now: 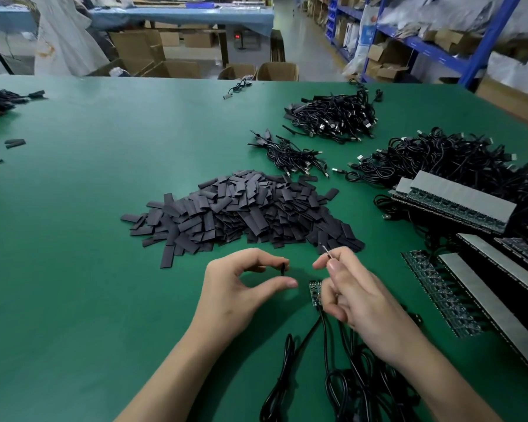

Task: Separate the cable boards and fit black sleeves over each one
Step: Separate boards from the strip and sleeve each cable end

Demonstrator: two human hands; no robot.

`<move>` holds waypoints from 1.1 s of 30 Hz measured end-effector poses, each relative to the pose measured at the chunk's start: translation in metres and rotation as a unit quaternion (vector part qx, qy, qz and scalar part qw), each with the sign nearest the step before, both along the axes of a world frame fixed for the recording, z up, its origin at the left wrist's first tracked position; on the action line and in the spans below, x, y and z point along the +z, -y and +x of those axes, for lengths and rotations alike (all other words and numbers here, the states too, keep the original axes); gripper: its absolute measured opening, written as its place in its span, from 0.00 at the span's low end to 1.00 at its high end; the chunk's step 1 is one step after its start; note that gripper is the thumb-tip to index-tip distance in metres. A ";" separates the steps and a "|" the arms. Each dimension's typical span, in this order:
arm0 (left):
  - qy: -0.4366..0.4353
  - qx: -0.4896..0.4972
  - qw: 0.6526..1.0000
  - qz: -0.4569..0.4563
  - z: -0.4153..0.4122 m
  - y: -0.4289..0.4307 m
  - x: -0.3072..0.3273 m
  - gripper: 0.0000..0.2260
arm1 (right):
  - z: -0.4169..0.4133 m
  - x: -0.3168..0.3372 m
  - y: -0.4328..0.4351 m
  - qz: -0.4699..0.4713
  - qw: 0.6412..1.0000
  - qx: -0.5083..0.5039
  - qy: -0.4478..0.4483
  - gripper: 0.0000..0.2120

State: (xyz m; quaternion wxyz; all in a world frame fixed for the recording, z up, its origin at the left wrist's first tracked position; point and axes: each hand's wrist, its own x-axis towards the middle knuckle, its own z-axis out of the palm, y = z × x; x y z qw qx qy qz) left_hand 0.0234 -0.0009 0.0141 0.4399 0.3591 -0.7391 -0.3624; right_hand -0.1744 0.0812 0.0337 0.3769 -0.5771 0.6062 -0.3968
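Sleeves lie heaped in a dark pile [241, 214] on the green counter [73, 239]. Just before it, the left hand [241, 289] pinches one black sleeve [283, 268] between thumb and forefinger. The right hand [360, 296] pinches a thin sliver [326, 251], too small to identify, its curled lower fingers touching a green cable board [314, 292] whose black cable [323, 336] trails nearward

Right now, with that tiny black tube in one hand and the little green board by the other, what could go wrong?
The black sleeve is only lightly pinched by the left hand, so it might slip and vanish into the sleeve pile. The right hand pinches a thin metal-tipped piece with the cable board tucked beside it; juggling both, it could drop one. The cable runs into a tangle, which may snag.
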 end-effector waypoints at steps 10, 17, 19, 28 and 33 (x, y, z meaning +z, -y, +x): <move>0.052 0.043 0.992 -0.110 0.000 0.001 -0.001 0.11 | 0.001 0.002 -0.002 -0.014 0.996 0.015 -0.086 0.13; 0.085 0.029 0.982 -0.167 -0.002 -0.001 -0.003 0.12 | 0.002 -0.001 -0.002 -0.013 0.995 0.009 -0.102 0.16; 0.098 0.025 0.978 -0.184 -0.002 -0.001 -0.003 0.11 | 0.002 -0.002 -0.002 -0.013 0.995 0.009 -0.100 0.16; 0.123 0.023 0.965 -0.231 -0.002 0.000 -0.005 0.11 | 0.001 -0.004 0.000 -0.006 0.995 0.012 -0.095 0.18; 0.129 0.017 0.963 -0.236 -0.002 0.001 -0.006 0.09 | 0.002 -0.006 -0.001 0.002 0.994 0.012 -0.105 0.18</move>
